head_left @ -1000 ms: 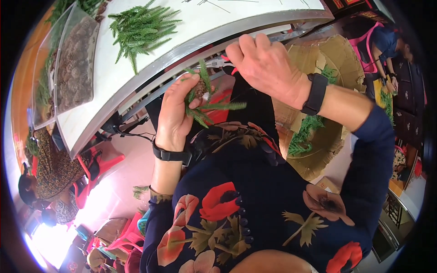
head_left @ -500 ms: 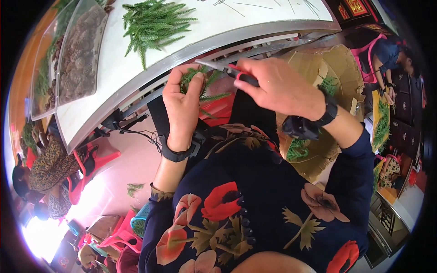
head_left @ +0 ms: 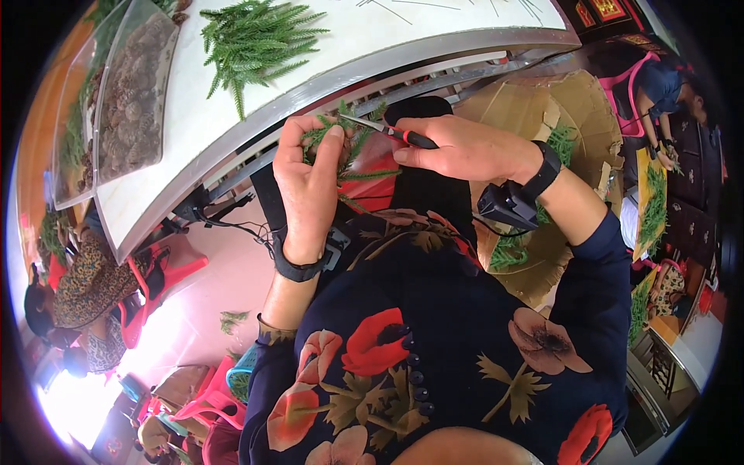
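My left hand [head_left: 308, 182] pinches green artificial fir sprigs [head_left: 358, 147] between thumb and fingers, just off the table's near edge. Wrapped around red-and-black handles, my right hand [head_left: 469, 149] holds a pair of long-nose pliers [head_left: 378, 127]. The metal jaws point left and reach the top of the sprigs, beside my left fingertips. Whether the jaws grip a stem or a wire there is too small to tell. Both wrists wear black straps with devices.
On the white table [head_left: 310, 85] lie a pile of green sprigs [head_left: 260, 43] and some thin wires [head_left: 387, 11]. A clear bin [head_left: 164, 116] of pinecones stands left. Cardboard [head_left: 504, 105] with sprigs is at my right. Co-workers sit on both sides, near pink chairs [head_left: 167, 271].
My right hand has turned and lowered slightly, and the plier jaws now slant down to the right at the sprigs. The sprigs have shifted a little in my left hand.
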`<action>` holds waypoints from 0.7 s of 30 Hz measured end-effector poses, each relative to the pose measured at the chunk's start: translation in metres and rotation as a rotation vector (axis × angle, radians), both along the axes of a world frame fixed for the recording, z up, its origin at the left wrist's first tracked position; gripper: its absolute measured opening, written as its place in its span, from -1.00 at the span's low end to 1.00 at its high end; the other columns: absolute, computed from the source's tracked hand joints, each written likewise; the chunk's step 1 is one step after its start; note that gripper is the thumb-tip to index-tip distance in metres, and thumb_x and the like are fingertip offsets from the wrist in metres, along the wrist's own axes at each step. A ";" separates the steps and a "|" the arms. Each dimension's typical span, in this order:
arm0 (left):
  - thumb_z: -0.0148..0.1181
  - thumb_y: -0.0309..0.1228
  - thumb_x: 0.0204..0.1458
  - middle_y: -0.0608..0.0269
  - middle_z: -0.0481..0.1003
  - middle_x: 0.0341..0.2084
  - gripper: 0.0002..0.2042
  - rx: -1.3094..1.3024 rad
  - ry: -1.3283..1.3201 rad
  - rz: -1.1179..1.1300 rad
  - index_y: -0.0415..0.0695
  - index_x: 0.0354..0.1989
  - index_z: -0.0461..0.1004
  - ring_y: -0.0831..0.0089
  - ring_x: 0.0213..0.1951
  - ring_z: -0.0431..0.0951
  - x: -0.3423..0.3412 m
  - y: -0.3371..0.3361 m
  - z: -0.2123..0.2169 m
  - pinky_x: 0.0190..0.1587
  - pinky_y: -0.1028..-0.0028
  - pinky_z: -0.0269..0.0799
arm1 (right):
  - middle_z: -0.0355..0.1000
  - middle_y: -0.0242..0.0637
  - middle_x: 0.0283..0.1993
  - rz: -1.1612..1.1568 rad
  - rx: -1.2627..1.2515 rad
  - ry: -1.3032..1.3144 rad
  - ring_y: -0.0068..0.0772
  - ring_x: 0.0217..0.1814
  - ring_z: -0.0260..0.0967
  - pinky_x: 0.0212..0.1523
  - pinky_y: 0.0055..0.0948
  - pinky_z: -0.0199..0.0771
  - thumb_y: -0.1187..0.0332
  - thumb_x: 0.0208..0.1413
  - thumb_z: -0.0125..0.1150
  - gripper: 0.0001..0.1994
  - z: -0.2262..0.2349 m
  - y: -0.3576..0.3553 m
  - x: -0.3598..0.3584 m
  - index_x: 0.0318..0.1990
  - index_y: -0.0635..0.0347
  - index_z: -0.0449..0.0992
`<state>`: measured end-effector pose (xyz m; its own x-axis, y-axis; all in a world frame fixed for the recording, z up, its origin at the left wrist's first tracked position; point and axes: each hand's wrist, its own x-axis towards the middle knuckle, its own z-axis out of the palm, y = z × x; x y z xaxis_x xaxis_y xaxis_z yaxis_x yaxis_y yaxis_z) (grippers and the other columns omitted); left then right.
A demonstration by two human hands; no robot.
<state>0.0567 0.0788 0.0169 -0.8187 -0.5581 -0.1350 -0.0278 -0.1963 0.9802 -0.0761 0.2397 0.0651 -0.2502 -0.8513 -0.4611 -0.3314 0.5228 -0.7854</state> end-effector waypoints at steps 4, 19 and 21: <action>0.11 -0.53 0.11 0.36 0.50 -0.43 -0.92 0.043 -0.005 -0.021 -0.19 -0.24 0.39 0.73 -0.48 0.39 -0.001 0.000 0.001 -0.45 0.74 0.25 | 0.47 0.00 -0.19 0.014 -0.025 0.020 -0.06 -0.15 0.41 -0.11 -0.30 0.34 0.14 0.21 0.05 -0.60 0.000 0.002 -0.004 0.04 0.27 0.36; 0.09 -0.55 0.12 0.32 0.50 -0.45 -0.95 0.093 -0.032 -0.078 -0.22 -0.30 0.36 0.70 -0.43 0.41 0.000 0.000 0.001 -0.35 0.70 0.32 | 0.47 -0.13 -0.18 0.068 -0.009 -0.107 -0.22 -0.13 0.37 -0.03 -0.37 0.30 0.14 0.21 0.04 -0.60 -0.005 0.002 -0.006 0.04 0.27 0.36; 0.10 -0.55 0.11 0.33 0.49 -0.45 -0.94 0.081 -0.041 -0.073 -0.21 -0.32 0.35 0.71 -0.43 0.40 0.000 0.000 0.001 -0.36 0.70 0.30 | 0.46 -0.15 -0.18 0.086 0.021 -0.113 -0.24 -0.13 0.36 -0.04 -0.37 0.30 0.15 0.21 0.04 -0.61 -0.006 0.002 -0.007 0.04 0.26 0.35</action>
<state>0.0570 0.0793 0.0180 -0.8498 -0.4829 -0.2112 -0.0845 -0.2707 0.9590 -0.0829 0.2418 0.0588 -0.1219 -0.8574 -0.5000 -0.2861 0.5127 -0.8095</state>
